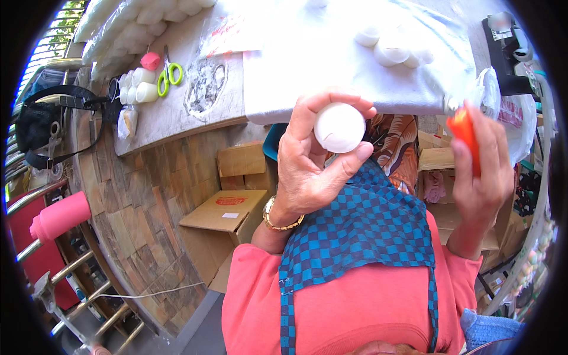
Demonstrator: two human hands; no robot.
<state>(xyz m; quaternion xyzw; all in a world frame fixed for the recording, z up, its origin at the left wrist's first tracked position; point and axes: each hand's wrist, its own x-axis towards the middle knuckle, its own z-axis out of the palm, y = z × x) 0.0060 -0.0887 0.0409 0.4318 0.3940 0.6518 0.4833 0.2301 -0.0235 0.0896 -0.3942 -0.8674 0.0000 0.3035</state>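
My left hand (322,157) is closed around a smooth white round piece (339,127), wax-like, whose flat end faces up. A thin curved line marks its surface. Thumb and fingers grip it by the sides, just off the table's front edge. To the right, my right hand (486,160) is wrapped around an orange-handled tool (466,139); its tip is blurred, so its exact kind is unclear. The two hands are apart. Several similar white round pieces (393,50) stand together on the white cloth (307,71) at the back right.
Green-handled scissors (170,77), a pink lump (150,61) and small white cylinders (139,86) lie on the table's left. Bagged white pieces (124,35) are piled behind. A plastic bag (515,121) hangs at the right. Cardboard boxes (228,210) stand below.
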